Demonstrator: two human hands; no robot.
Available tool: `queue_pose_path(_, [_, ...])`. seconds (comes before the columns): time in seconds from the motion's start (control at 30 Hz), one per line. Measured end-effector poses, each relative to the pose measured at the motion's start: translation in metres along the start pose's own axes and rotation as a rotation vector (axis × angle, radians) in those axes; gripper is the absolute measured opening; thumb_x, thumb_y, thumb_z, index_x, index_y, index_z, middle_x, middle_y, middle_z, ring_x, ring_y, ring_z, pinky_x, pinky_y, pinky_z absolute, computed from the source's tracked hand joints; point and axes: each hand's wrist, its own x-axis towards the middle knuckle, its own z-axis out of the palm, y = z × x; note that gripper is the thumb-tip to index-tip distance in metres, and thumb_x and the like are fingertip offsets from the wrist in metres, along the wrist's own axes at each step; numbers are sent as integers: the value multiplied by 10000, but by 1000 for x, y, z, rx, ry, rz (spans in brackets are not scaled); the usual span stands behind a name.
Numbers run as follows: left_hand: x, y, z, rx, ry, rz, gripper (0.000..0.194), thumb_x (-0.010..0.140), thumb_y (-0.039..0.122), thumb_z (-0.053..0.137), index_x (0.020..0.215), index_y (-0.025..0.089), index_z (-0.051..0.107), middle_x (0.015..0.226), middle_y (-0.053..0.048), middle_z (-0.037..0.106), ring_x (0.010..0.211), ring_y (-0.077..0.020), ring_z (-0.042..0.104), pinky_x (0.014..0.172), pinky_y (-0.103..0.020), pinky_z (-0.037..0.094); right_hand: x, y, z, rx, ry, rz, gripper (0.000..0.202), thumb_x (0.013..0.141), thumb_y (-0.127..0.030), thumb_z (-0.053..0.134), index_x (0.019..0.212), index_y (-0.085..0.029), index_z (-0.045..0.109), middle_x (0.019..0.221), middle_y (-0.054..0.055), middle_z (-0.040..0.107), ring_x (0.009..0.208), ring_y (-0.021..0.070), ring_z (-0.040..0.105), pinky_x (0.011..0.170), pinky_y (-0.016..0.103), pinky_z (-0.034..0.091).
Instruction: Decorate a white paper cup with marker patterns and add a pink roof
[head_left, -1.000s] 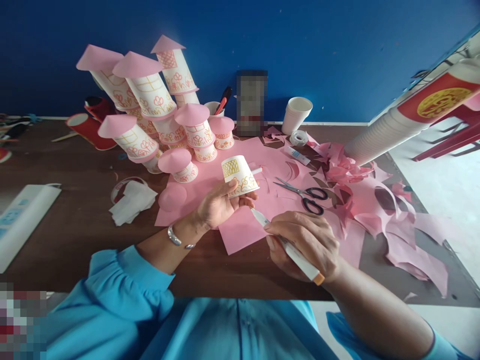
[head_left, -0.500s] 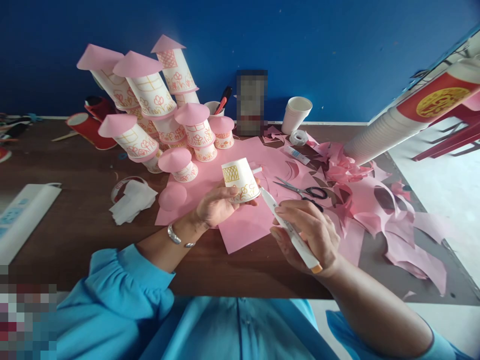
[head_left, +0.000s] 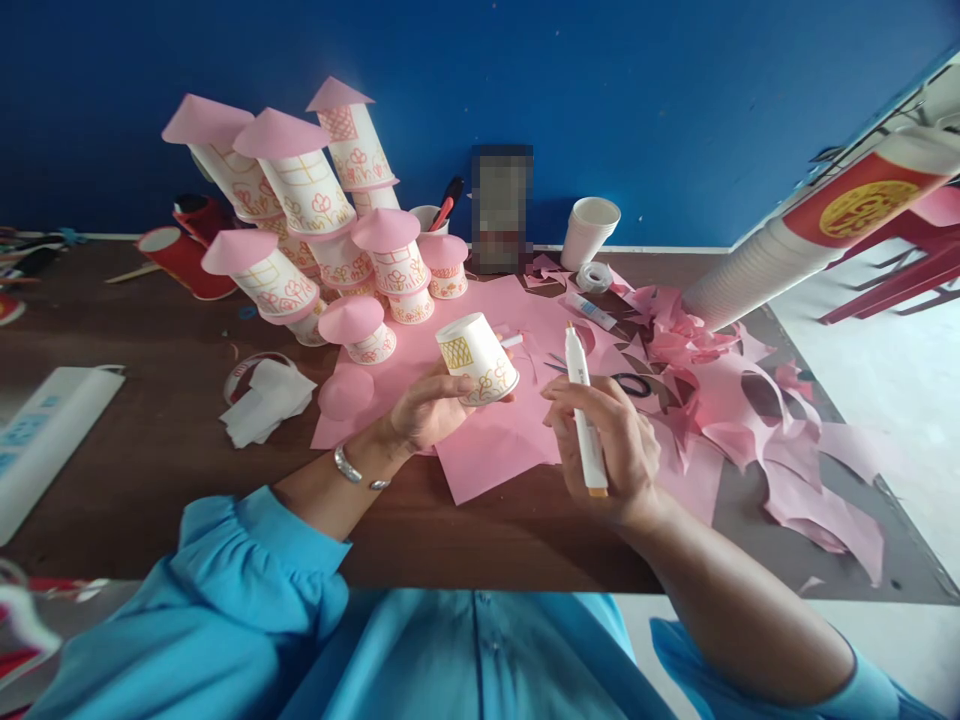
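Note:
Tilted in my left hand point(head_left: 429, 408) is an upside-down white paper cup point(head_left: 480, 358), drawn with a yellow lattice window and orange flowers near its rim. My fingers wrap around its lower left side. My right hand point(head_left: 609, 440) is closed on a white marker point(head_left: 582, 410) with an orange tip pointing up, apart from the cup. Pink paper point(head_left: 491, 465) lies beneath both hands. To the left stand several decorated cup towers point(head_left: 304, 190) with pink cone roofs.
Scissors point(head_left: 634, 384) lie behind my right hand. Pink scraps point(head_left: 780, 430) spread over the right side, near a long stack of cups point(head_left: 765, 255). A short cup stack point(head_left: 590, 232) and a tape roll point(head_left: 595, 277) stand at the back. White tissue point(head_left: 268, 402) lies at left.
My right hand has drawn the marker away from the cup's rim and turned it more upright. The cup in my left hand has shifted and tilted slightly left.

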Motion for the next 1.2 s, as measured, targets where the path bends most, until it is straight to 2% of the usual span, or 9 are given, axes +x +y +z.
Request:
queue_pose_path(0.13, [-1, 1, -2, 52, -3, 7, 666, 801, 327, 825, 1445, 278, 660, 1158, -67, 815, 1039, -281, 754, 964, -464, 610, 1, 1, 3, -33, -38, 46, 365, 1048, -137, 604, 1398, -231, 566, 1080, 75, 787, 906, 208, 777, 724, 324, 622])
queue_pose_path(0.27, [1, 5, -3, 166, 12, 68, 436, 828, 331, 835, 1246, 246, 745, 1156, -67, 818, 1206, -321, 732, 1072, -487, 573, 2, 7, 8, -89, -64, 36, 314, 1061, -198, 589, 1371, -241, 572, 1052, 65, 764, 872, 207, 771, 666, 307, 608])
queue_pose_path(0.4, [4, 8, -1, 293, 23, 166, 516, 865, 356, 850, 1346, 287, 677, 1270, -56, 793, 1358, -329, 670, 1199, -528, 484, 0, 15, 14, -102, -83, 75, 277, 1071, -241, 588, 1347, -246, 563, 1077, 69, 753, 880, 212, 766, 726, 327, 631])
queue_pose_path(0.57, [7, 6, -7, 502, 139, 210, 516, 878, 388, 864, 1318, 257, 629, 1285, -64, 747, 1313, -351, 655, 1152, -551, 486, -4, 25, 21, -97, -130, 102, 321, 1054, -212, 588, 1370, -252, 545, 1166, 84, 752, 1007, 236, 772, 838, 360, 647])
queue_pose_path(0.73, [10, 2, -15, 919, 272, 273, 599, 774, 389, 913, 1263, 231, 605, 1340, -105, 677, 1271, -337, 644, 1094, -511, 515, -12, 39, 33, -158, -191, 138, 444, 994, -239, 651, 1421, -239, 529, 1233, 136, 729, 1109, 324, 732, 915, 470, 644])
queue_pose_path(0.93, [8, 3, -10, 1110, 169, 235, 623, 797, 435, 895, 1299, 217, 599, 1313, -130, 711, 1210, -330, 676, 1072, -490, 531, -15, 51, 41, -151, -245, 211, 565, 936, -195, 652, 1477, -227, 494, 1338, 171, 675, 1229, 363, 673, 1042, 556, 610])
queue_pose_path(1.0, [7, 5, -11, 1131, 148, 250, 661, 759, 482, 917, 1274, 205, 608, 1344, -147, 692, 1237, -346, 662, 1078, -488, 528, -16, 55, 43, -151, -251, 237, 562, 937, -193, 626, 1482, -219, 491, 1332, 171, 668, 1240, 361, 659, 1055, 560, 604])
queue_pose_path(1.07, [7, 7, -12, 1090, 147, 250, 645, 801, 521, 879, 1292, 210, 600, 1407, -155, 660, 1322, -350, 623, 1097, -469, 518, -17, 59, 45, -162, -249, 246, 552, 946, -186, 589, 1489, -198, 491, 1334, 183, 661, 1255, 363, 646, 1065, 560, 597])
queue_pose_path(1.2, [9, 11, -14, 1040, 139, 382, 557, 926, 565, 757, 1336, 236, 574, 1448, -138, 643, 1402, -303, 568, 1230, -468, 405, -19, 66, 47, -193, -217, 261, 542, 973, -165, 502, 1515, -156, 478, 1366, 214, 642, 1273, 367, 622, 1084, 582, 576])
